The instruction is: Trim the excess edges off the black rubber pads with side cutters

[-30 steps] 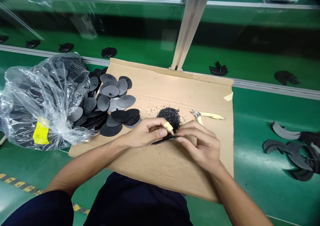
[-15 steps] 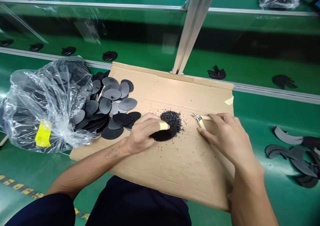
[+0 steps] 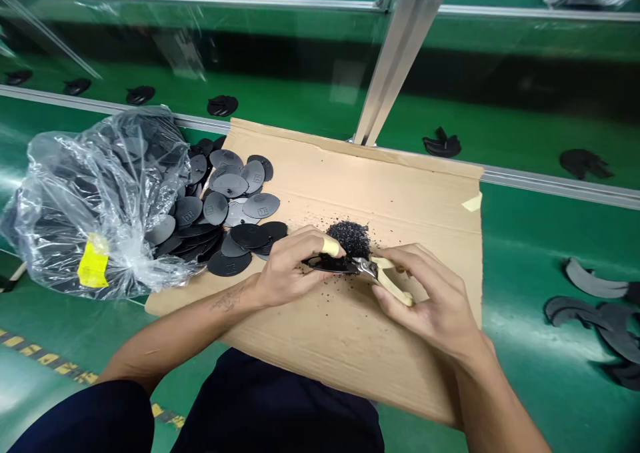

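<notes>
My left hand [image 3: 295, 266], with yellow tape on a finger, grips a flat black oval plastic piece [image 3: 327, 263] and holds it tilted over the cardboard. In my right hand [image 3: 430, 293] are nippers [image 3: 393, 285] with pale yellow handles. Their metal jaws touch the right edge of the oval piece; whether the blades are closed I cannot tell. Just behind the piece is a heap of small black plastic bits [image 3: 350, 237], with crumbs scattered around it. Several more oval pieces [image 3: 230, 185] lie piled to the left of my hands.
Under everything lies a cardboard sheet [image 3: 400, 366]. A clear plastic bag [image 3: 100, 199] with a yellow label slumps at the left. Curved black parts [image 3: 600, 313] rest on the green surface at right. A metal post [image 3: 405, 59] rises behind the cardboard.
My right hand has moved left, bringing the nippers from the bare cardboard to the oval piece's edge. My left hand has lifted and tilted the piece.
</notes>
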A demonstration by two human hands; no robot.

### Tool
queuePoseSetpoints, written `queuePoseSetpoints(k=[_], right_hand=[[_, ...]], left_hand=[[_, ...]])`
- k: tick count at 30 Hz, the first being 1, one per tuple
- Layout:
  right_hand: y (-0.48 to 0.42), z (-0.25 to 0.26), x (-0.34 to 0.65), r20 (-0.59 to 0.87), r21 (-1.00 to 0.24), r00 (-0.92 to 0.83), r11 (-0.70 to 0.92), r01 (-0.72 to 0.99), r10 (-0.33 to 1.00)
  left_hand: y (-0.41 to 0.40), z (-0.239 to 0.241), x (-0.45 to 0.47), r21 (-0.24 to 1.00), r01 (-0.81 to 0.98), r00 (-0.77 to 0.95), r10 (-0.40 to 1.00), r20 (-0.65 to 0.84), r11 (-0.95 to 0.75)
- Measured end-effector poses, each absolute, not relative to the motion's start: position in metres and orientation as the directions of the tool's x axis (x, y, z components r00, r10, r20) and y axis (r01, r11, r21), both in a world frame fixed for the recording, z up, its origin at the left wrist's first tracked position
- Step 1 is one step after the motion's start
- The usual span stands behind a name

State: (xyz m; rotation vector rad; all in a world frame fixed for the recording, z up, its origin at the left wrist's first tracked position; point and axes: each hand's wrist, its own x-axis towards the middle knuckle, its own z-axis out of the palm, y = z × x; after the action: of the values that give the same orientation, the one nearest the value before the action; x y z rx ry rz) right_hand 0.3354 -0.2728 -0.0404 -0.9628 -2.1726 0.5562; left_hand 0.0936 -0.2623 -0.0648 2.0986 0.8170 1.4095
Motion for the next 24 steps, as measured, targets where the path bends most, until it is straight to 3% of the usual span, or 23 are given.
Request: queuePoseSetpoints(k=[10,24], right_hand=[[-0.2726,-0.0443,0.3351,0.485,-0.541,-0.492,0.69,0.481,0.723],[-0.2747,-0.044,0.3378,0.469,-0.465,-0.526,0.705,0.535,0.709]], left_hand=[[-0.2644,-0.0658,0.094,0.709,0.139,0.335,0.706,0.623,-0.692],[-0.2659,-0.0688,0.0935,0.749,0.115,0.338,0.735,0.588,-0.653]])
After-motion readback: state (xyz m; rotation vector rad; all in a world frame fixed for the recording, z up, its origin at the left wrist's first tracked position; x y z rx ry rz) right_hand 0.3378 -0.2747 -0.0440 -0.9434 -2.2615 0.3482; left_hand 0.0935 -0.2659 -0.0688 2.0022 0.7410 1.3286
